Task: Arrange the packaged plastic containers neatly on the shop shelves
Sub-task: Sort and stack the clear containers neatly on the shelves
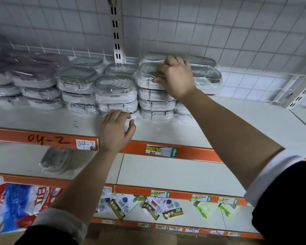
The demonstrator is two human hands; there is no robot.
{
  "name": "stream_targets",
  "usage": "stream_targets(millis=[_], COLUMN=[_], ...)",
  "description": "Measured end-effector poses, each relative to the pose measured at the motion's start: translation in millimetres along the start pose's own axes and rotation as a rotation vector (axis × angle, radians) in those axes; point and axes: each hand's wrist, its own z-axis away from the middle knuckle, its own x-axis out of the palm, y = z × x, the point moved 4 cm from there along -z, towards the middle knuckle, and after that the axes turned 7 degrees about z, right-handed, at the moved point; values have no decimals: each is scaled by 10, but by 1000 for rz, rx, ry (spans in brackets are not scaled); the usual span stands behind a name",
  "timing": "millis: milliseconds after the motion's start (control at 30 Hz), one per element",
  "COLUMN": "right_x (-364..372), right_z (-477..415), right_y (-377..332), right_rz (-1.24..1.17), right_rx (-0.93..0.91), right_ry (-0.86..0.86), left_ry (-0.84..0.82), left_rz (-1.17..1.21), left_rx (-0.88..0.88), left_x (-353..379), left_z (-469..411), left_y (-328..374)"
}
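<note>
**Op A:** My right hand (175,76) is on the top packaged container (147,75) of the tall stack, fingers curled over its lid and thumb at the front edge, pinching the wrapped pack. My left hand (116,130) hangs half-curled just in front of the lower neighbouring stack (116,96), gripping nothing that I can see.

**Op B:** Where's the risk?

**Op A:** That tall stack. It's four or so packs high and the film looks slick. If I push the top one back too hard, I'd expect it to skate off the pack beneath, or shove the whole column into the stack behind it (204,73).

**Op B:** And the left side?

**Op A:** If that hand knocks the low stack, its top pack could slide forward toward the shelf (219,121) edge. There's already one loose container (56,160) on the shelf below.

**Op B:** So?

**Op A:** Steady the column before nudging.
</note>
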Motion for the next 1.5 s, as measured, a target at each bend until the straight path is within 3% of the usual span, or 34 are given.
stream_targets(millis=[167, 300, 400, 633, 1000, 1267, 1500], right_x=[38, -49, -156, -318, -41, 321, 1272], right_z=[147, 286, 474, 1193, 2272, 2394, 2360], right_y=[-47, -42, -66, -369, -1459, -2386, -3471], right_rz=[12, -120, -157, -330, -505, -571, -549], right_rx=[63, 68, 35, 56, 52, 58, 69], right_ry=[37, -55, -25, 122, 6, -70, -324], left_ry=[-20, -78, -64, -134, -306, -305, -297], left_rz=[-2, 15, 10, -16, -131, -134, -134], left_rx=[-10, 1, -10, -57, -208, -269, -347], left_x=[-15, -66, -172, -528, -1256, -1502, -1601], left_z=[0, -13, 124, 989, 2146, 2348, 2454], left_y=[6, 50, 89, 117, -188, -968, -2255])
